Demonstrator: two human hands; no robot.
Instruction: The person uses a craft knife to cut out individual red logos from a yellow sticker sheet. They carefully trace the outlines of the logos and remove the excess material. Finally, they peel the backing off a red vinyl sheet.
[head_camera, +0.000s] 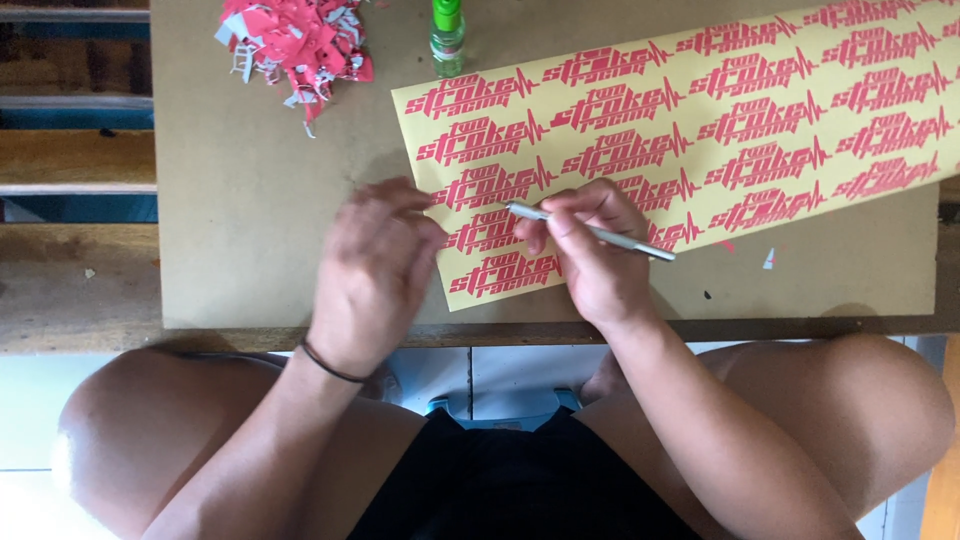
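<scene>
- Upper left of the frame: a heap of red scraps (297, 42) on the tabletop (240, 200).
- Left hand (375, 265), grip loosely curled, presses the yellow sticker sheet (700, 110) at its lower left corner.
- Right hand (590, 250) pinches a thin silver tool (590, 232), tip on a red design; most designs look already cleared of waste.

You are looking at a pile of red scraps (297, 42) lying near a green bottle (446, 36) on a brown board (250, 200).
</scene>
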